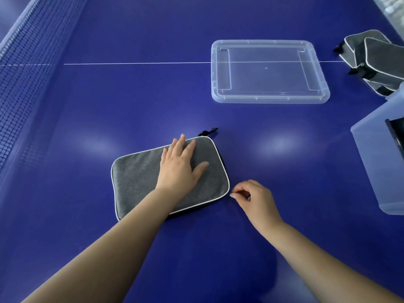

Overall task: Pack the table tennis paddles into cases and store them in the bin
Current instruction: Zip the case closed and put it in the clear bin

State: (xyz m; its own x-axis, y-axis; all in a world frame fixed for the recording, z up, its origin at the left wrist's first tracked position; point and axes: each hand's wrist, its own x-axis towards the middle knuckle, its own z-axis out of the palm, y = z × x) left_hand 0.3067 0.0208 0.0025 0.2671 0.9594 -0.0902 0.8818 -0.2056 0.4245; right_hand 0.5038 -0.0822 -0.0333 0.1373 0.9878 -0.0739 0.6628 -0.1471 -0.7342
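A grey paddle case with white piping lies flat on the blue table; a black strap sticks out at its far corner. My left hand rests flat on the case with straight fingers. My right hand pinches at the case's near right corner, where the zipper runs; the pull itself is too small to see. The translucent bin stands at the right edge with something dark inside. No bare paddle is in view.
The bin's clear lid lies flat farther back, on the white centre line. More grey cases are piled at the far right. The net runs along the left side.
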